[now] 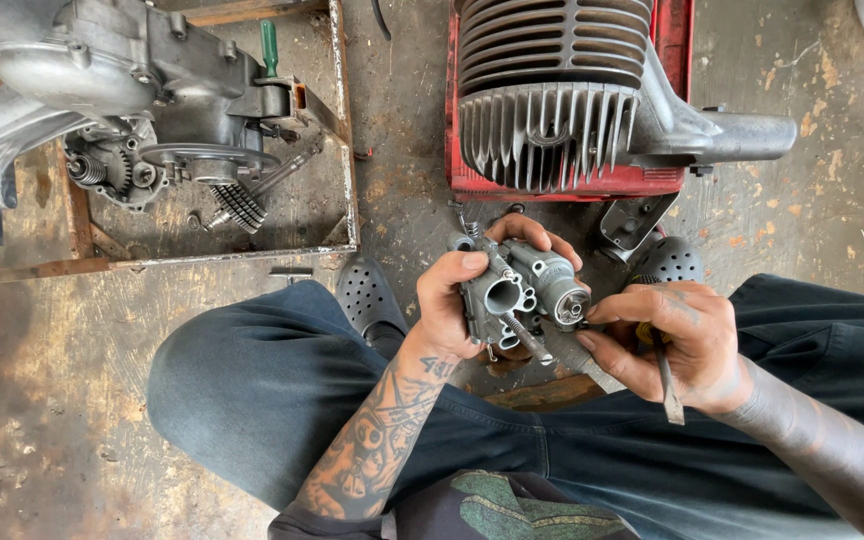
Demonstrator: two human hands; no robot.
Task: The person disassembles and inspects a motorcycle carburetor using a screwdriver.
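The carburettor (517,300), a small cast-metal body of dull grey with round bores, a threaded screw and a stubby cylindrical neck, sits above the person's lap between both hands. The left hand (462,300) has its grip closed round the carburettor's left side, thumb over the top and fingers curled behind it. The right hand (667,340) pinches thumb and forefinger together at the neck's end, its grip closed on a slim tool (667,385) whose flat, worn metal shaft hangs down past the palm; a grey metal rod (587,360) slants below the carburettor. Both forearms are tattooed, and the legs wear dark blue trousers (252,390).

On the stained, rough concrete floor (52,400) ahead lies a finned cylinder (552,90), ribbed cast aluminium, resting on a red base (552,185). To the left a greasy engine casing (102,80) with exposed gears and a ribbed shaft rests in a rusty steel frame (347,150). Perforated dark rubber clogs (367,295) cover the feet.
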